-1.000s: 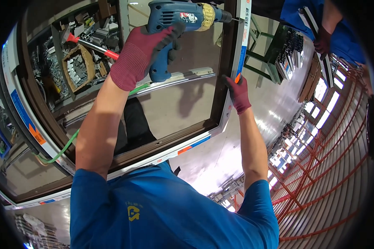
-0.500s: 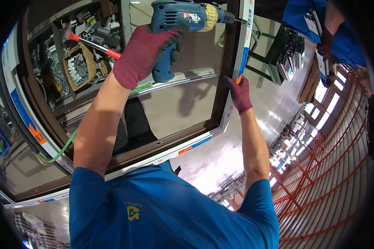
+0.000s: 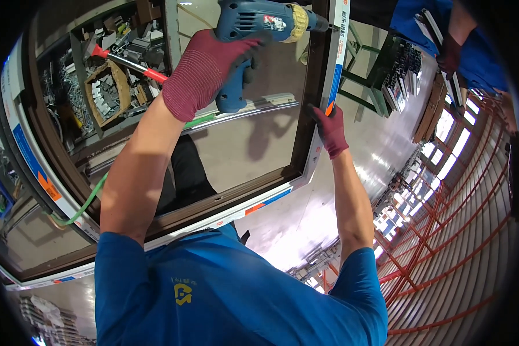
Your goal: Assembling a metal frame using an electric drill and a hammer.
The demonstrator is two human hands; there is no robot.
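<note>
- nearest, the brown frame (image 3: 225, 205) lies before the body, its near rail close to the blue shirt (image 3: 213, 288); little room there.
- the gloved left hand (image 3: 205, 66) is wrapped round the handle of a blue drill (image 3: 245, 23), held above the frame's opening.
- the gloved right hand (image 3: 332, 130) grips the right rail's outer edge, seemingly steadying it; some fingers are hidden.
- the bit (image 3: 333, 27) points across at that rail: drilling it appears to be the step in hand. i cannot tell whether it has bitten in.
- the next move calls for a straight push, right hand clear of the bit's line.
- the opening leaves room to back out leftward; the green line (image 3: 89, 202) over the left rail could snag.
- farther, a red-ended hammer (image 3: 131, 64) lies over loose metal parts (image 3: 66, 92).
- beyond the right rail, a green stand (image 3: 366, 98) and a co-worker's hand (image 3: 450, 55) sit well apart.
</note>
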